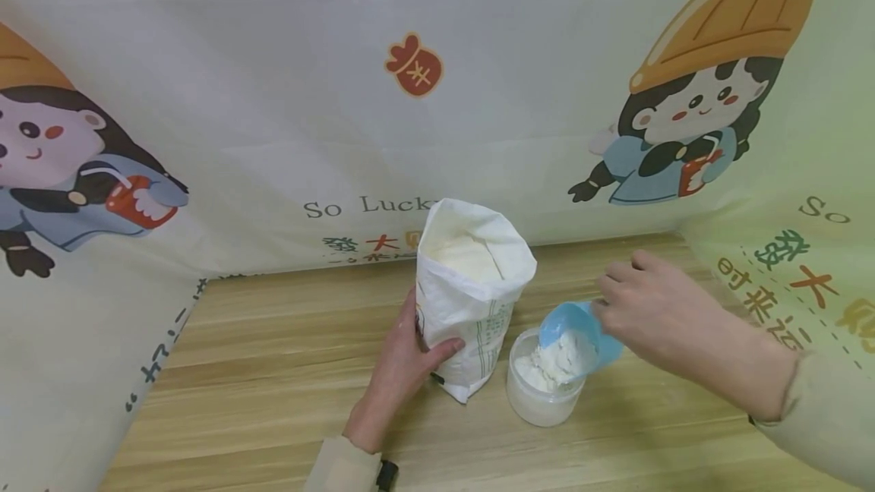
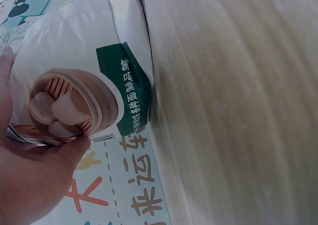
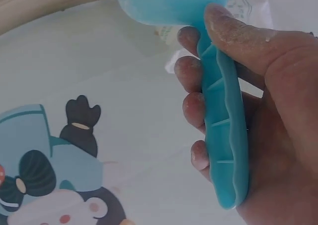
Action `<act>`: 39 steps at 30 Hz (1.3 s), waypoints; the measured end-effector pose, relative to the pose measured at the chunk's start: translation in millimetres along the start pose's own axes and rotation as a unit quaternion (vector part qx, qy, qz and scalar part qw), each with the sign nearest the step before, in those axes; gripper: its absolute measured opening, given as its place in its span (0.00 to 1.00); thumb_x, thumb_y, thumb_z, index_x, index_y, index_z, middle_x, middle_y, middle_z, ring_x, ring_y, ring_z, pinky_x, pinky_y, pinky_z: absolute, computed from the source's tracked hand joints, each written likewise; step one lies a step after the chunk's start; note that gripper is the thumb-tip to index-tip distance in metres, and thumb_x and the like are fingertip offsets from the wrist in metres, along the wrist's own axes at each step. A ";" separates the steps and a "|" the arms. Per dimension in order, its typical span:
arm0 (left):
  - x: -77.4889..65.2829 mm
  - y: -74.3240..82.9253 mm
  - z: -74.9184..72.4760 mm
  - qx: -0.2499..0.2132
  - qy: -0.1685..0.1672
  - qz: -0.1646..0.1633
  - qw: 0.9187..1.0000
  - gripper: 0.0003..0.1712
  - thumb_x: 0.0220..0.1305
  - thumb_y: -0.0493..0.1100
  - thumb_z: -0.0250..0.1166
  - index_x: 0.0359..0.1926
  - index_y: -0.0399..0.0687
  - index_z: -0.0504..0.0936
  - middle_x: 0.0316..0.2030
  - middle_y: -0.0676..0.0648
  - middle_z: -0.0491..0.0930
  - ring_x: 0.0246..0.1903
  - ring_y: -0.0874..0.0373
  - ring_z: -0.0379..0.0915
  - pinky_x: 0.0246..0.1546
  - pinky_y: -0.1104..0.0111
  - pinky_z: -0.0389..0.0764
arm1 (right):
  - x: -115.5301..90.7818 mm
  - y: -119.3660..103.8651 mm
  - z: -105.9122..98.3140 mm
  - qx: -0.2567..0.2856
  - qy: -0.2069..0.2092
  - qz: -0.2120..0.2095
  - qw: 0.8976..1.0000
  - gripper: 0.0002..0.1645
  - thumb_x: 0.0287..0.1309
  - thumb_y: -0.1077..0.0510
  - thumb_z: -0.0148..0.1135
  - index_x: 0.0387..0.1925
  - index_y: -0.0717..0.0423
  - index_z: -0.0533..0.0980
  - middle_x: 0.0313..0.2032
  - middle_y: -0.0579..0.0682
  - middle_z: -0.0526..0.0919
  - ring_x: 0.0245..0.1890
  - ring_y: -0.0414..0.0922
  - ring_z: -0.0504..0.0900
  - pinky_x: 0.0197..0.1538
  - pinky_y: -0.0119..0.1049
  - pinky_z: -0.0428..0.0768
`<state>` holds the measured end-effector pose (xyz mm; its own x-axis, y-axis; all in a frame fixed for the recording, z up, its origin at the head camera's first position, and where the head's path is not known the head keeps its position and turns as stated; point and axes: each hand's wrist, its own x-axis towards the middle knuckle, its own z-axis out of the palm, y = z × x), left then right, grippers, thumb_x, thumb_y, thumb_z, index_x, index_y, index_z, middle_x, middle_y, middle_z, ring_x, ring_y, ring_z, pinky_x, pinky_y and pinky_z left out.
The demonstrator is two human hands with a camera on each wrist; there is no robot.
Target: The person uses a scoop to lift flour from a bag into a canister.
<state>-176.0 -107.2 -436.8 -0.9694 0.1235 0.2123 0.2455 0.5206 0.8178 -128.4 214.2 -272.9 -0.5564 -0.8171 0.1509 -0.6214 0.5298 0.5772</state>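
Note:
A white flour bag (image 1: 472,325) stands upright on the table with its top open and pale flour inside. My left hand (image 1: 405,355) grips its lower left side, the thumb across the front. Steamed buns in a bamboo basket are printed on the bag (image 2: 64,46) in the left wrist view. Right of the bag sits a small clear plastic tub (image 1: 543,407) with flour in it. My right hand (image 1: 659,317) holds a blue scoop (image 1: 610,349) tilted over the tub, white flour (image 1: 569,354) at its mouth. Fingers and thumb wrap the scoop's ribbed handle (image 3: 218,130) in the right wrist view.
The wood-grain table (image 1: 260,370) extends left and right of the bag and tub. A printed cloth (image 1: 273,97) with cartoon figures and lettering hangs behind and along both sides, close behind the bag.

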 end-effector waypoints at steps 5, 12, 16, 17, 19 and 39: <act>0.7 -0.1 0.0 0.004 0.000 0.007 1.000 0.63 0.56 0.52 0.81 0.82 0.49 0.50 0.71 0.37 0.69 0.69 0.40 0.67 0.68 0.44 0.69 | 5.0 -5.3 -2.3 -0.020 0.012 -0.005 1.000 0.16 0.36 0.63 0.85 0.21 0.54 0.80 0.24 0.48 0.75 0.26 0.46 0.68 0.31 0.39 0.68; 0.9 -0.3 0.5 0.006 0.001 0.005 1.000 0.64 0.55 0.51 0.81 0.82 0.50 0.50 0.71 0.37 0.69 0.68 0.41 0.68 0.68 0.45 0.69 | 6.1 -6.0 -0.9 -0.033 0.032 -0.009 0.999 0.18 0.35 0.63 0.85 0.19 0.54 0.78 0.22 0.48 0.73 0.25 0.47 0.68 0.29 0.39 0.67; 0.8 0.2 0.7 0.000 0.001 0.006 1.000 0.63 0.55 0.50 0.82 0.82 0.51 0.50 0.71 0.38 0.69 0.68 0.41 0.67 0.68 0.44 0.69 | 1.1 -1.2 2.5 -0.010 0.024 -0.001 1.000 0.16 0.35 0.63 0.85 0.22 0.51 0.81 0.26 0.48 0.78 0.28 0.47 0.72 0.30 0.40 0.68; 0.7 0.3 0.7 -0.001 0.002 0.007 1.000 0.63 0.55 0.50 0.82 0.82 0.51 0.50 0.71 0.38 0.69 0.68 0.41 0.68 0.68 0.44 0.69 | -1.3 0.3 4.2 -0.002 0.024 0.003 1.000 0.16 0.36 0.64 0.85 0.22 0.50 0.81 0.26 0.47 0.78 0.28 0.47 0.72 0.30 0.39 0.68; 0.5 0.4 1.0 -0.004 0.002 0.008 1.000 0.63 0.55 0.50 0.82 0.82 0.51 0.50 0.71 0.38 0.69 0.68 0.40 0.68 0.68 0.44 0.69 | -6.8 3.3 8.3 0.015 0.024 0.014 0.999 0.15 0.38 0.61 0.85 0.24 0.48 0.82 0.27 0.46 0.79 0.28 0.46 0.73 0.30 0.39 0.67; 0.4 -1.2 0.8 -0.008 0.003 0.009 1.000 0.63 0.55 0.50 0.81 0.82 0.50 0.50 0.71 0.38 0.69 0.68 0.42 0.68 0.69 0.45 0.68 | -42.4 17.4 34.1 0.136 0.068 0.080 0.985 0.13 0.51 0.48 0.80 0.37 0.45 0.86 0.29 0.41 0.80 0.33 0.46 0.80 0.35 0.46 0.81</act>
<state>-176.7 -107.1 -438.1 -0.9645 0.1275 0.2315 0.2640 0.5043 0.8222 -134.4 265.8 -296.6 -0.5920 -0.7312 0.3390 -0.6666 0.6806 0.3040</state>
